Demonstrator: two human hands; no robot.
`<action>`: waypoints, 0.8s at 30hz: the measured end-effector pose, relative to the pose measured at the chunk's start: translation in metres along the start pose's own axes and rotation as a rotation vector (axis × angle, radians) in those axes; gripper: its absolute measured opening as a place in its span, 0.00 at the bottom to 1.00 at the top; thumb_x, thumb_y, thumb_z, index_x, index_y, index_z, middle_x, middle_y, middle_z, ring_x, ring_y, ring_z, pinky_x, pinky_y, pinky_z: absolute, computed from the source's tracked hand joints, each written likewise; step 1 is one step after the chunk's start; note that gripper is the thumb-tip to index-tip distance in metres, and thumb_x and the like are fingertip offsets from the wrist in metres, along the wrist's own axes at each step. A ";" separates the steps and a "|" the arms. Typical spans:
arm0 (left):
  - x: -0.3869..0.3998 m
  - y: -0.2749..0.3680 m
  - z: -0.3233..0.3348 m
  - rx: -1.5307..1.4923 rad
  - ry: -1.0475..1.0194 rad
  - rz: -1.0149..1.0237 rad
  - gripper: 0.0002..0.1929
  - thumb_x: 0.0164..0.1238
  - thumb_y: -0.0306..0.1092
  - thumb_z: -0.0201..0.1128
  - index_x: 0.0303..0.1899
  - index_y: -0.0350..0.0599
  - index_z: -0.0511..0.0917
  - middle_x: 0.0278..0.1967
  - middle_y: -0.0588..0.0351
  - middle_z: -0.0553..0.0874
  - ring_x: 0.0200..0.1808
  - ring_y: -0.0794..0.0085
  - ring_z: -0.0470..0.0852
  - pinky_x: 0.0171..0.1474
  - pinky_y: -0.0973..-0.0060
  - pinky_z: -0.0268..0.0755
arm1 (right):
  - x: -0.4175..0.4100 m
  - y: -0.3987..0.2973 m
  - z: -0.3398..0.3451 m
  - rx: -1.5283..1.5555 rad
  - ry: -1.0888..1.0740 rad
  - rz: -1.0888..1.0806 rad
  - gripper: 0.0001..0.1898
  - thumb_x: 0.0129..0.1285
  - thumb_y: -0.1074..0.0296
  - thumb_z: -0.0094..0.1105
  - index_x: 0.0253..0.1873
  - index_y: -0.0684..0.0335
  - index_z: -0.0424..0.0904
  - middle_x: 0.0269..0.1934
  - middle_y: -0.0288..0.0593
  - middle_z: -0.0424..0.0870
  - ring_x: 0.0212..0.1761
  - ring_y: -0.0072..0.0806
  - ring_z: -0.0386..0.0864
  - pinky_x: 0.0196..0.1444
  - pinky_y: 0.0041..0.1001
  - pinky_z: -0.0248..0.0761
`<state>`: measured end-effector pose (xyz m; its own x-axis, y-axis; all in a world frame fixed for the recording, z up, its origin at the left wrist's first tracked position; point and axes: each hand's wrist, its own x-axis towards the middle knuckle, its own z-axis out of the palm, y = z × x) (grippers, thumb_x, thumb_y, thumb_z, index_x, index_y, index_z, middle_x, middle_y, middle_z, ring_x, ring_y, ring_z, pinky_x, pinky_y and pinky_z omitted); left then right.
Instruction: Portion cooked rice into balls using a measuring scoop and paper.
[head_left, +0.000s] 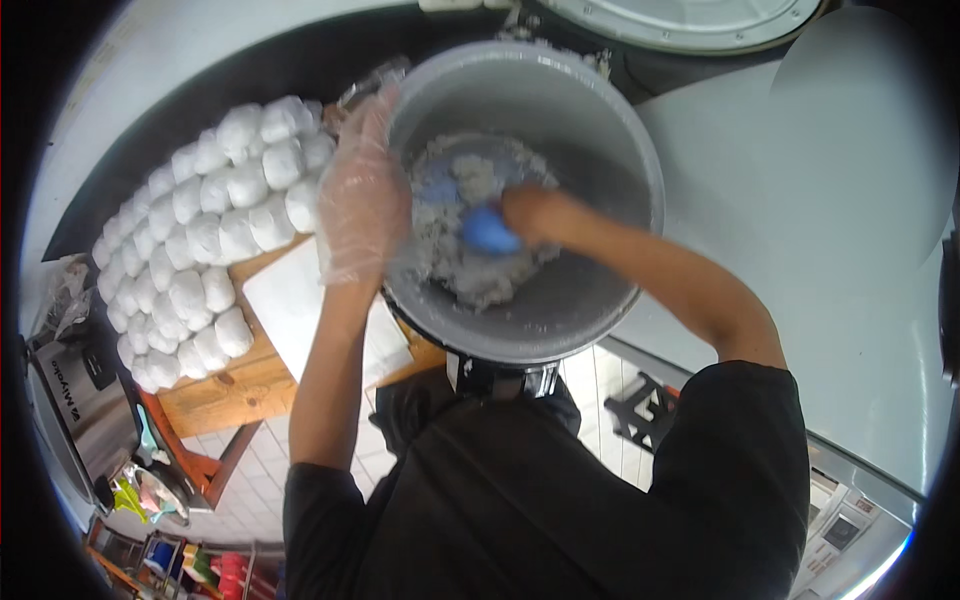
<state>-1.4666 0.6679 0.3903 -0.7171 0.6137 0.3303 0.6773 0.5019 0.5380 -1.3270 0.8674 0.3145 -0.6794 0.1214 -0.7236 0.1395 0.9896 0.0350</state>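
Note:
A deep grey metal pot (611, 112) stands tilted toward me, with cooked rice (480, 289) clumped over its bottom. My left hand (365, 195), in a clear plastic glove, holds the pot's left rim; some of its fingers are hard to make out. Inside the pot, my bare right hand (532, 214) grips a blue scoop (489, 229), blurred by motion and pressed close to the rice. Left of the gloved hand, white wrapped bundles (217, 191) are stacked in several rows. Below that hand lie sheets of white paper (289, 300), partly covered by my forearm.
The bundles and paper rest on a wooden table (225, 401). A Miyako appliance (86, 405) stands at the far left, near crumpled clear plastic (64, 289). A broad pale worktop (810, 247) spans the right side. At the top is a round metal lid (690, 19).

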 end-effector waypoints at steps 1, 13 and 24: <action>-0.007 0.001 -0.006 0.003 -0.029 -0.003 0.31 0.64 0.20 0.54 0.68 0.62 0.71 0.63 0.52 0.79 0.55 0.55 0.84 0.53 0.62 0.80 | -0.002 0.003 -0.014 -0.059 0.065 -0.057 0.21 0.73 0.65 0.42 0.67 0.58 0.75 0.47 0.57 0.86 0.38 0.49 0.87 0.38 0.43 0.81; 0.006 -0.001 -0.005 -0.144 -0.049 -0.040 0.31 0.64 0.21 0.55 0.68 0.60 0.70 0.63 0.51 0.79 0.54 0.51 0.84 0.54 0.60 0.80 | 0.061 0.004 -0.006 0.246 0.664 -0.105 0.24 0.81 0.53 0.33 0.58 0.67 0.76 0.40 0.62 0.85 0.42 0.57 0.85 0.46 0.45 0.80; -0.002 0.001 -0.012 -0.169 -0.079 -0.110 0.29 0.67 0.21 0.58 0.68 0.60 0.72 0.64 0.50 0.79 0.63 0.54 0.79 0.62 0.64 0.74 | -0.024 -0.047 0.002 0.408 -0.463 -0.087 0.32 0.81 0.45 0.29 0.44 0.69 0.80 0.37 0.58 0.81 0.35 0.45 0.81 0.44 0.41 0.73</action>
<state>-1.4666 0.6605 0.3993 -0.7653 0.6104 0.2042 0.5539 0.4631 0.6919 -1.3152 0.8178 0.3287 -0.3306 -0.0945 -0.9390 0.4244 0.8738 -0.2374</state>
